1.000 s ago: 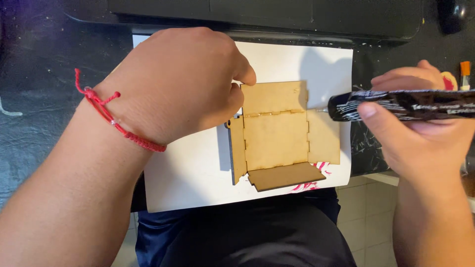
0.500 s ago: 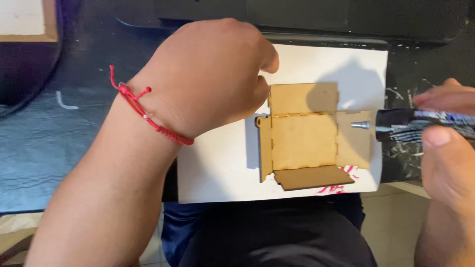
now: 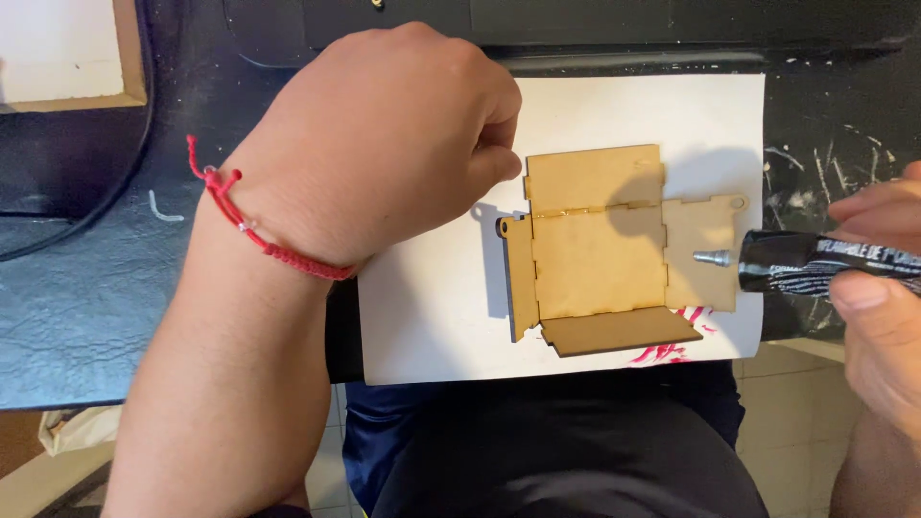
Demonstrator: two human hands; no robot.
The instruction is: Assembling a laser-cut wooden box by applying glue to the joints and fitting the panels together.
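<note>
Wooden piece: a thin laser-cut box shell (image 3: 600, 254) lies unfolded on a white sheet (image 3: 432, 317), between the two hands; its bottom flap tilts up and nothing lies inside it.
Left hand (image 3: 384, 144): curled into a loose fist, fingertips pressing at the upper left corner of the wooden piece; a red cord bracelet (image 3: 254, 225) circles the wrist.
Right hand (image 3: 878, 288): fingers and thumb pinching a black glue tube (image 3: 830, 267) held sideways.
Tube nozzle (image 3: 712, 257): metal tip over the right-hand panel of the wood; contact cannot be told.
Desk (image 3: 86, 288): dark, cracked surface under the sheet, to the left of the left wrist.
Cable (image 3: 115, 182): black, curving beyond the left forearm.
</note>
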